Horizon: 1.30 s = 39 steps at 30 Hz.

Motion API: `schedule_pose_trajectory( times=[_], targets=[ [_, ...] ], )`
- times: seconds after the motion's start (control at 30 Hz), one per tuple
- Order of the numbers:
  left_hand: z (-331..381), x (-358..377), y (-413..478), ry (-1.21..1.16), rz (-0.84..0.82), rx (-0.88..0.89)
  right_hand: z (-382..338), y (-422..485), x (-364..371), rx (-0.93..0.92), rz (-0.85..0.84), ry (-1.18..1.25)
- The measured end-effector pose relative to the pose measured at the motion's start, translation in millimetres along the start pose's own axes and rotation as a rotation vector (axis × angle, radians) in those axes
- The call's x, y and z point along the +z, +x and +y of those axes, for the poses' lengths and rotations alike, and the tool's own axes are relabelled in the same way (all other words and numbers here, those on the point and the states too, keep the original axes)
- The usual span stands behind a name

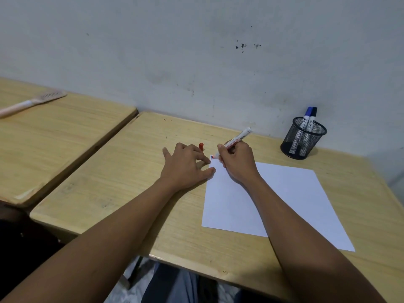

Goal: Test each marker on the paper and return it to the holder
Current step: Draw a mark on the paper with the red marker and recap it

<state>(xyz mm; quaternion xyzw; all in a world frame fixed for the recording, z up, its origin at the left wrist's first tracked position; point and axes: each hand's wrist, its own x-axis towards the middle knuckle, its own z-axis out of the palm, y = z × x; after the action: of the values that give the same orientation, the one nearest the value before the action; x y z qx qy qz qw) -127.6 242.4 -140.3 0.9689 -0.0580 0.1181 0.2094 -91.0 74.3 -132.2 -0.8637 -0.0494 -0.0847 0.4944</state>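
Right hand grips an uncapped red marker, tip on the far-left corner of the paper. Left hand, fingers loosely spread and holding nothing, pins the paper's edge; red cap just beyond it. Mesh holder, with two markers, stands beyond the right hand.

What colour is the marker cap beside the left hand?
Red; the cap shows partly behind the left hand in the head view.

A wooden desk bears paper, a mesh holder and a red cap.
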Motion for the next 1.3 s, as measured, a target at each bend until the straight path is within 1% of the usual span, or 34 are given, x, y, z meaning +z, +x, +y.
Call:
schedule_pose_trajectory(
  times=[0.33, 0.37, 0.43, 0.5, 0.53, 0.6, 0.67, 0.77, 0.83, 0.9, 0.97, 1.03, 1.07, 1.17, 1.3],
  targets=[
    [-1, 1, 1, 0.005, -0.003, 0.0, -3, -1, -2, -0.009, -0.018, 0.0],
    [-1, 0, 1, 0.009, -0.008, 0.0, -3, -1, -2, 0.011, -0.023, 0.035],
    [0, -2, 1, -0.006, -0.01, -0.014, -6, 2, -6, 0.095, -0.023, 0.255],
    [4, -4, 1, -0.06, 0.016, -0.061, -13, 6, -17, 0.158, 0.003, 0.461],
    [6, -5, 4, -0.098, 0.041, -0.097, -18, 8, -24, 0.156, 0.02, 0.498],
    [10, -9, 14, -0.172, 0.079, -0.177, -29, 11, -36, 0.116, 0.044, 0.515],
    [13, -14, 29, -0.208, 0.041, -0.25, -38, 13, -45, 0.076, 0.063, 0.508],
    [14, -19, 45, -0.134, -0.024, -0.293, -45, 11, -58, 0.051, 0.077, 0.504],
    [19, -23, 48, -0.16, 0.008, -0.316, -46, 7, -69, 0.047, 0.086, 0.522],
    [29, -27, 48, -0.299, 0.073, -0.341, -45, 2, -80, 0.054, 0.111, 0.548],
    [45, -38, 47, -0.535, 0.073, -0.293, -47, -2, -91, 0.076, 0.152, 0.574],
    [65, -51, 43, -0.805, 0.024, -0.164, -51, -6, -102, 0.099, 0.193, 0.611],
    [77, -58, 38, -0.897, -0.004, -0.096, -55, -9, -108, 0.101, 0.208, 0.624],
    [110, -78, 29, -0.983, -0.015, 0.06, -71, -21, -126, 0.07, 0.227, 0.636],
    [139, -91, 18, -1.002, -0.004, 0.14, -89, -42, -152, 0.017, 0.245, 0.608]
  ],
)
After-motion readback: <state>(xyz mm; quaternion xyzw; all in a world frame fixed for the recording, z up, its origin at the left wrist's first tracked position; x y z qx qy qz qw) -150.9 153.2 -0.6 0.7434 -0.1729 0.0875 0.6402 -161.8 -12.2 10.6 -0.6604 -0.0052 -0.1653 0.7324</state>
